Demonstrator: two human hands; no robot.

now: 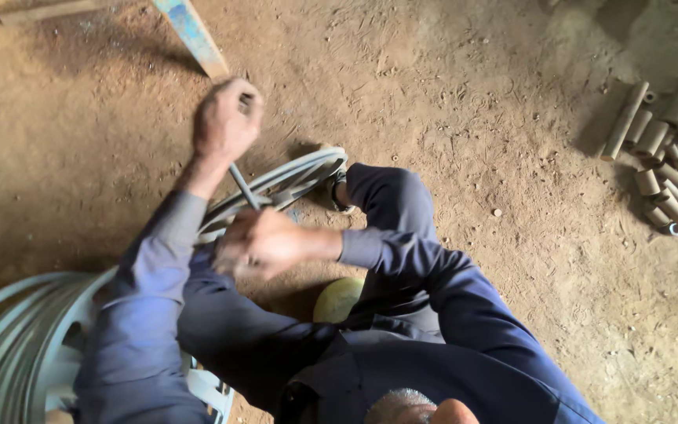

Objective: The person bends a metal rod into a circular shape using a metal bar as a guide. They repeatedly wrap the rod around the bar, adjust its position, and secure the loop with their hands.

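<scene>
My left hand is raised in a fist and closed around the top of a thin dark metal rod. The rod slants down to my right hand, which grips its lower end. That hand is blurred. Right behind the rod, a grey grooved metal wheel rim stands on edge on the dirt floor. My right hand is at the rim's near edge. A dark shoe presses against the rim's right end. Both arms are in blue-grey sleeves.
Several more grey rims are stacked at the lower left. A pile of short tan cylinders lies at the right edge. A pale blue metal bar slants in from the top. A yellow-green round object sits between the legs.
</scene>
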